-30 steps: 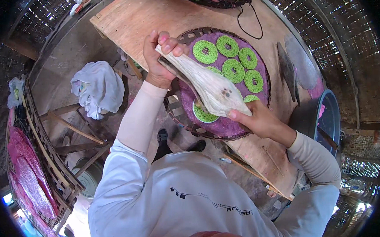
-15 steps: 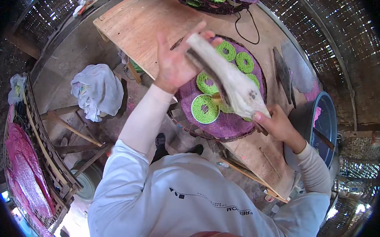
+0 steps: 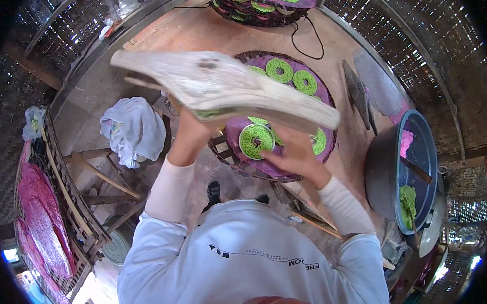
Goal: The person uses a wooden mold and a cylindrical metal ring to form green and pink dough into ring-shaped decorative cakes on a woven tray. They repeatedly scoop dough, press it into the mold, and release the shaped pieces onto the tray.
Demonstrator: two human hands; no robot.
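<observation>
A long pale wooden press (image 3: 214, 81), wide at its left end and narrowing to the right, is held up over the work, slightly blurred. My left hand (image 3: 192, 135) is closed round it from below, with its fingers partly hidden by the wood. Under the narrow end, my right hand (image 3: 301, 155) has its fingertips at the right edge of a thin white ring (image 3: 240, 146) filled with green noodle-like strands; the press covers part of this hand. The ring lies on a round woven tray (image 3: 332, 137) lined with purple cloth, among several green strand rounds (image 3: 279, 71).
A wooden table (image 3: 167, 32) bears the tray and a stack of similar trays (image 3: 256, 12). At right stands a large grey tub (image 3: 382, 176) with pink and green dough. A white cloth bundle (image 3: 134, 130) and a woven rack with pink sheeting (image 3: 44, 218) are at left.
The press has swung round, its wide end now left and its narrow end right. My left hand has closed on it. My right hand has left it and moved to the white ring.
</observation>
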